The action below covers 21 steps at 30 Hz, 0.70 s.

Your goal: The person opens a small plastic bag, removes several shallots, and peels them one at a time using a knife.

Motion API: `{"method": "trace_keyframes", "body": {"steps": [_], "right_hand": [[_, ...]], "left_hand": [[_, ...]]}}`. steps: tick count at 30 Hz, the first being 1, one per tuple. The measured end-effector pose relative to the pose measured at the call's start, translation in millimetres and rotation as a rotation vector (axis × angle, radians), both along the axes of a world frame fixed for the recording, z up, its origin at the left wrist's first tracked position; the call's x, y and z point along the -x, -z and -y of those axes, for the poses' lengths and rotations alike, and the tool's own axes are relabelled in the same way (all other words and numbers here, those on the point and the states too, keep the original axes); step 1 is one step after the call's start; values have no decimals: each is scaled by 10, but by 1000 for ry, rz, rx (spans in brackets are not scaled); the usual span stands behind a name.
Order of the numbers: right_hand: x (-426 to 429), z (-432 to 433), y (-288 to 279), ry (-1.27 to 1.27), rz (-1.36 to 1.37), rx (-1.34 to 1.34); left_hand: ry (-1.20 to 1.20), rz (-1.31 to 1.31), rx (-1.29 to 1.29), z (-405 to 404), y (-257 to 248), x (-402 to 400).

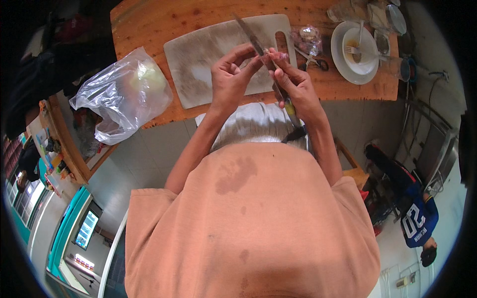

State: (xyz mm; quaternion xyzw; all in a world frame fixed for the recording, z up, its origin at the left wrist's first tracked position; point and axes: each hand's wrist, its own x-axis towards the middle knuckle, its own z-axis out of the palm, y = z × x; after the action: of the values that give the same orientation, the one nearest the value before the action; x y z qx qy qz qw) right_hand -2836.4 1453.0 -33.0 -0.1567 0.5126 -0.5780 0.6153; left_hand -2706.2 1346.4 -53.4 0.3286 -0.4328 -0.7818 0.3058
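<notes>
My right hand [300, 83] grips a kitchen knife [248, 29] by its yellow and black handle. The blade points up and away to the left, over a worn white cutting board [201, 41]. Thumb and forefinger of my left hand [231, 74] pinch close against the blade, at a small pale piece [266, 51] mostly hidden by fingers. What the piece is, I cannot tell. A purplish bit shows by my right fingertips. Both hands are raised above the board's near right part.
Left on the wooden table [141, 18] lies a clear plastic bag [126, 93] with something pale green inside. To the right are scissors [311, 59], a small plastic bag [307, 37], stacked plates [337, 56] with cutlery, and clear containers [378, 16]. A person [415, 216] is at the far right.
</notes>
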Motion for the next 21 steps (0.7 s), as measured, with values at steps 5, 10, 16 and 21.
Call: {"method": "trace_keyframes", "body": {"steps": [5, 10, 16, 21], "right_hand": [[34, -109, 107, 20, 20, -77], [32, -167, 131, 66, 206, 15], [65, -158, 102, 106, 369, 89], [16, -101, -16, 16, -4, -100]], "left_hand": [[19, 47, 55, -49, -7, -33], [63, -78, -178, -53, -48, -37], [36, -278, -387, -20, -78, -38], [0, -327, -431, 26, 33, -83]]}}
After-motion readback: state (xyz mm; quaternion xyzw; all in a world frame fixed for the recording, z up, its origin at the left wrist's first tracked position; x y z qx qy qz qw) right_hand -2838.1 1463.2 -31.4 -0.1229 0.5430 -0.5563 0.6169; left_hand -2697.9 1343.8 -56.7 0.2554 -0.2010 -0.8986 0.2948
